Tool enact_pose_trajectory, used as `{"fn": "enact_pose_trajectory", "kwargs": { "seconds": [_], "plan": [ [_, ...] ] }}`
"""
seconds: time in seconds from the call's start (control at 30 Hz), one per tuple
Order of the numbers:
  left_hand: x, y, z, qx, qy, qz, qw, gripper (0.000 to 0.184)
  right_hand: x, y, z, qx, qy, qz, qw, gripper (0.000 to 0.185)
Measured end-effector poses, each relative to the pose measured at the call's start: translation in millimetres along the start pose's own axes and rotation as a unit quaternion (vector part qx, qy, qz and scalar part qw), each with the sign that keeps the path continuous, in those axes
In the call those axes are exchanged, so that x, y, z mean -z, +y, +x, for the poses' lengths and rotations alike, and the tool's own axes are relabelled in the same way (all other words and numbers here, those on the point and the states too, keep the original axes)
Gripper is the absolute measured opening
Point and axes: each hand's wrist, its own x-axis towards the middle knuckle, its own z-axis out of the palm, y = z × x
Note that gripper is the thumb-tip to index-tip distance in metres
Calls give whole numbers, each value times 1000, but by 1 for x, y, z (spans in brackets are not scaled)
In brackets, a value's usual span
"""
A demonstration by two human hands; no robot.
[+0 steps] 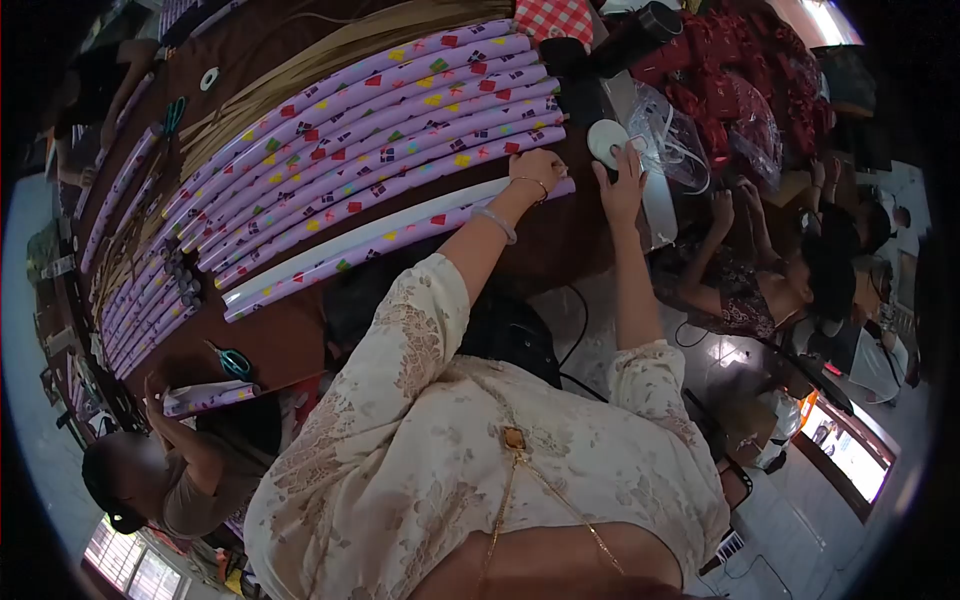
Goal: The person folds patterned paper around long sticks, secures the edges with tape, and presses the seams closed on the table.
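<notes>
A purple wrapping-paper roll point(400, 240) printed with coloured gift shapes lies nearest me on the brown table, a white strip showing along its far side. My left hand point(537, 170) is at its right end, fingers curled together; what they pinch, if anything, is too small to make out. To the right, my right hand point(623, 187) has its thumb and fingers on the near edge of a white tape roll point(606, 138). Several more patterned rolls point(380, 110) lie side by side beyond my left hand.
A black bottle point(640, 38) lies beyond the tape, near red packages point(710, 60) and clear plastic point(670, 140). Scissors point(232, 360) rest at the left. People sit at work on both sides. Brown paper strips point(260, 85) lie behind the rolls.
</notes>
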Motion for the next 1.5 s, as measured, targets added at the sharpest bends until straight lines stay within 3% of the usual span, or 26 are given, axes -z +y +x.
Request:
{"fn": "enact_pose_trajectory", "kwargs": {
  "seconds": [0.1,0.17,0.27,0.3,0.4,0.6,0.87,0.97,1.1,1.17,1.4,1.5],
  "plan": [
    [-3,-1,1,-8,11,-9,1000,16,12,-11,-4,5,88,11,996,34],
    [-5,-2,0,-15,20,-13,1000,15,19,-20,-4,-71,-61,239,967,24],
    [-8,-1,0,-17,26,-4,1000,15,7,-36,-10,-32,-45,254,966,19],
    [-8,-1,0,-10,25,7,1000,16,7,-43,-11,-118,-79,321,936,19],
    [-10,-4,-1,-34,32,7,999,16,5,-42,-10,-174,-160,303,923,19],
    [-14,-4,-6,-80,78,67,992,18,-1,-37,-11,-112,-143,266,947,20],
    [-26,-21,1,-111,98,16,989,17,-3,-40,-11,-197,-189,325,906,32],
    [-34,-26,4,-118,120,2,986,30,-11,-40,-15,-189,-153,318,916,30],
    [-22,-22,-1,-187,90,-32,978,30,-8,-46,-16,-163,-122,277,939,27],
    [-11,-16,-8,-149,41,-70,985,31,-6,-46,-18,-159,-118,287,937,28],
    [17,-28,-50,-311,135,54,939,35,-2,-50,-27,-153,-70,351,921,31],
    [47,-46,-94,-312,121,28,942,27,-1,-50,-31,-143,7,370,918,31]
  ]
}}
